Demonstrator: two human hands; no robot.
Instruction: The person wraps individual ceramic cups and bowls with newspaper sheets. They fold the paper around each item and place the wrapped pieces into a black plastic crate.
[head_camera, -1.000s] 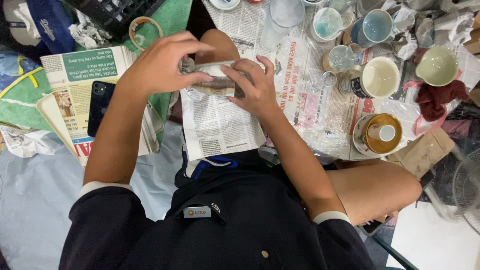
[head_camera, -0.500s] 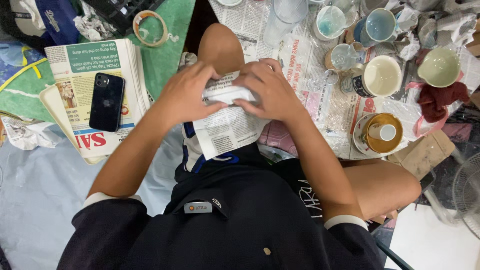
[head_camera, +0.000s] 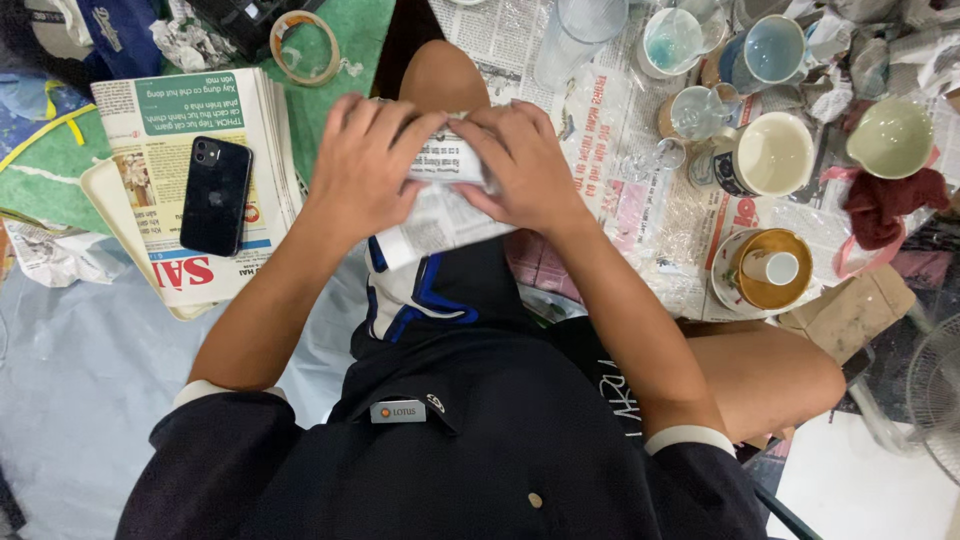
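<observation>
Floor (head_camera: 80, 400): a pale sheet covers its left part. A green mat (head_camera: 345, 80) lies at the far edge. A newspaper stack (head_camera: 190, 180) rests left. Spread newspaper (head_camera: 640, 200), right, carries mugs (head_camera: 770, 155).

I see no walls or windows, only floor. A pale blue-grey sheet (head_camera: 70, 390) covers it at lower left, a green mat (head_camera: 350, 60) lies at the top, and spread newspapers (head_camera: 620, 170) run to the right. A white fan (head_camera: 935, 395) stands at the right edge. The light is even and soft.
</observation>
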